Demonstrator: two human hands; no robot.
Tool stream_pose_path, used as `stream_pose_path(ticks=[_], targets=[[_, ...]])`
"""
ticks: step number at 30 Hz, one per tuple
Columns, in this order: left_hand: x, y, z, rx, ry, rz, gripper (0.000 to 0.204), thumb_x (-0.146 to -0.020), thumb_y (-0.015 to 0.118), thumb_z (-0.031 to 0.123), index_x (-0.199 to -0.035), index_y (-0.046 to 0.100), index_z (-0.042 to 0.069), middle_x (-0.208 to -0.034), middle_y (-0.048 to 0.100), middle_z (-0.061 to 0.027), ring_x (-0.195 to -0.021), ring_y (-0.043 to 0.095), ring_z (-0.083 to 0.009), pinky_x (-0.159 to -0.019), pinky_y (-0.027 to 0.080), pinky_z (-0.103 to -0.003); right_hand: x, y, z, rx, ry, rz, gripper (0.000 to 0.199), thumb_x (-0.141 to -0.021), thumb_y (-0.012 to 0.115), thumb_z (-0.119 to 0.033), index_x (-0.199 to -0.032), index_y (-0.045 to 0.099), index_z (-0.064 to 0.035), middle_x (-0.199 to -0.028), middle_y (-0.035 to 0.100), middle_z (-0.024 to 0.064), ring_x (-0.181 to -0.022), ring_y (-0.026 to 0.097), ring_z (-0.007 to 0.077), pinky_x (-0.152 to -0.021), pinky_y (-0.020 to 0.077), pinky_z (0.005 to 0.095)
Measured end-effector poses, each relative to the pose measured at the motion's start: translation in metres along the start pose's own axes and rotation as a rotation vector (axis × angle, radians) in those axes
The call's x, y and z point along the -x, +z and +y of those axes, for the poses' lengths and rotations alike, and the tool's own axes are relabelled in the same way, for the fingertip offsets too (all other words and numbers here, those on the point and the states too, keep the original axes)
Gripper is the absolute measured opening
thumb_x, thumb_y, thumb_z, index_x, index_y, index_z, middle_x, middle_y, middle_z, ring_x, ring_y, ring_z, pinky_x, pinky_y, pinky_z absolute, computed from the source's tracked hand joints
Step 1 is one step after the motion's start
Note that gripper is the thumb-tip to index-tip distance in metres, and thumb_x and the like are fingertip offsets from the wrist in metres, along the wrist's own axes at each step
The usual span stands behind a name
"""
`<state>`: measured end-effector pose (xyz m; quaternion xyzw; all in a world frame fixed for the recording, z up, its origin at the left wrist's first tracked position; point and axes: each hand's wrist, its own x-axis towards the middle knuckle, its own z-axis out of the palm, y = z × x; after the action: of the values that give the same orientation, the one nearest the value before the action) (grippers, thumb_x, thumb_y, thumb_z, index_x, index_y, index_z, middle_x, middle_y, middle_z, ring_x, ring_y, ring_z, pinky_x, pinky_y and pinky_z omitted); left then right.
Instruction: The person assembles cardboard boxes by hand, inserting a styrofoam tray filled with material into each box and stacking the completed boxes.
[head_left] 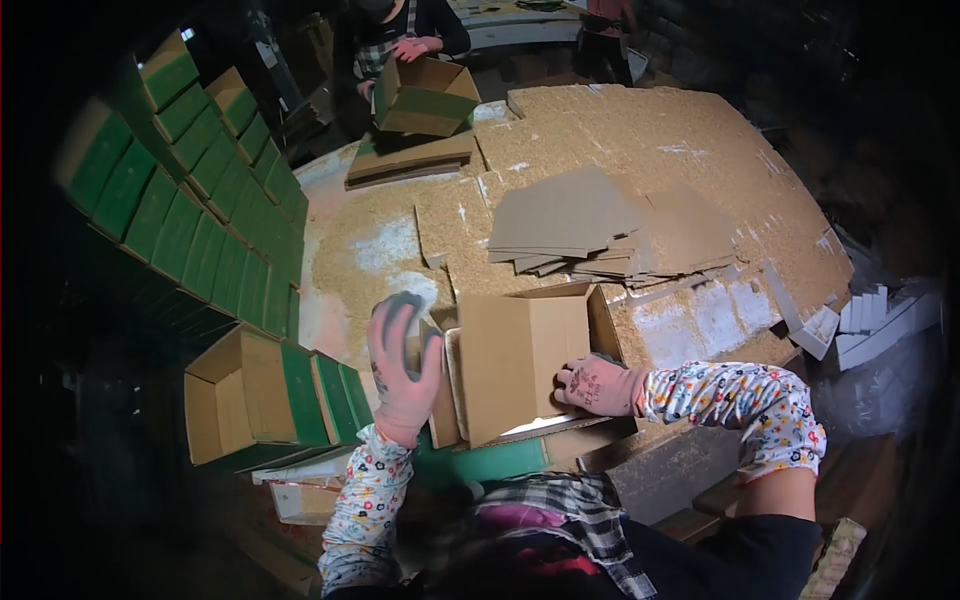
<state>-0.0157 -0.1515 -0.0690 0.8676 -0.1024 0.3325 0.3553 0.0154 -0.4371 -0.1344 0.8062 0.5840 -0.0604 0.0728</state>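
While both gloved hands work a brown cardboard box (520, 365) at the near tabletop (640, 130) edge — L hand (403, 365): fingers wrapped on its left flap | R hand (597, 385): fingers pressed on the right wall, grasping | flat cardboard sheets (590, 230) stacked beyond | green-and-brown boxes (200, 200) stacked at left — co-worker's hand (408, 48) on another box (425, 95) far side.

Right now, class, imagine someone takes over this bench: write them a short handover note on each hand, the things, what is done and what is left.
Left hand: gloved, pressing the left flap of the open cardboard box.
Right hand: gloved, gripping the box's right wall.
Box stands open on the table, still being folded.
Done: finished green-and-brown boxes stacked left; one open box beside them.
Left: a pile of flat cardboard sheets behind the box.
A co-worker's hand folds another box across the table.
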Motion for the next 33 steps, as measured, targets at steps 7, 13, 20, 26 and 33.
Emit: stream_pose_path(ticks=[7, 13, 20, 26, 33], targets=[[0.057, 0.034, 0.004, -0.434, 0.007, -1.394, 0.054, -0.081, 0.063, 0.036, -0.124, 0.054, 0.005, -0.122, 0.054, -0.0208, -0.116, 0.05, -0.0358, -0.097, 0.042, -0.044, -0.052, -0.025, -0.035, -0.627, 0.443, 0.268, 0.065, -0.085, 0.055, -0.047, -0.132, 0.047, -0.0034, -0.13, 0.046, 0.0247, -0.121, 0.045, 0.0369, -0.099, 0.0385, 0.0449], [0.016, 0.003, -0.024, -0.076, -0.06, -0.29, 0.036, -0.088, 0.05, 0.008, -0.123, 0.054, 0.006, -0.125, 0.053, -0.0198, -0.112, 0.053, -0.0377, -0.098, 0.042, -0.041, -0.002, -0.04, 0.053, -1.293, 0.371, 0.458, 0.04, -0.089, 0.05, -0.021, -0.125, 0.052, -0.003, -0.094, 0.062, 0.0078, -0.076, 0.054, 0.0118, -0.069, 0.046, 0.0268], [0.098, 0.067, -0.054, 0.446, -0.793, -0.307, 0.061, -0.086, 0.063, 0.01, -0.139, 0.035, 0.003, -0.128, 0.053, -0.0136, -0.114, 0.055, -0.0234, -0.094, 0.045, -0.032, -0.011, 0.096, 0.061, -0.942, 0.836, 0.161, 0.099, -0.071, 0.069, -0.062, -0.136, 0.037, 0.0059, -0.134, 0.045, 0.03, -0.126, 0.043, 0.0398, -0.106, 0.0328, 0.0401], [0.113, 0.005, -0.068, 0.767, -1.02, -0.146, 0.045, -0.088, 0.067, 0.019, -0.127, 0.05, 0.003, -0.113, 0.061, -0.0042, -0.099, 0.059, -0.012, -0.082, 0.049, -0.025, -0.03, 0.025, -0.004, -1.768, 0.658, 0.432, 0.067, -0.09, 0.061, -0.037, -0.136, 0.033, 0.0033, -0.119, 0.056, 0.0134, -0.102, 0.057, 0.0184, -0.088, 0.0465, 0.0299], [0.123, -0.156, -0.027, -0.317, -0.227, 0.443, 0.044, -0.088, 0.048, 0.001, -0.132, 0.047, 0.0, -0.134, 0.05, -0.0142, -0.12, 0.049, -0.0238, -0.104, 0.035, -0.034, -0.053, -0.029, -0.046, -2.349, 0.506, 0.696, 0.055, -0.093, 0.045, -0.039, -0.133, 0.044, -0.0009, -0.13, 0.052, 0.0126, -0.117, 0.052, 0.0239, -0.1, 0.0412, 0.0378]])
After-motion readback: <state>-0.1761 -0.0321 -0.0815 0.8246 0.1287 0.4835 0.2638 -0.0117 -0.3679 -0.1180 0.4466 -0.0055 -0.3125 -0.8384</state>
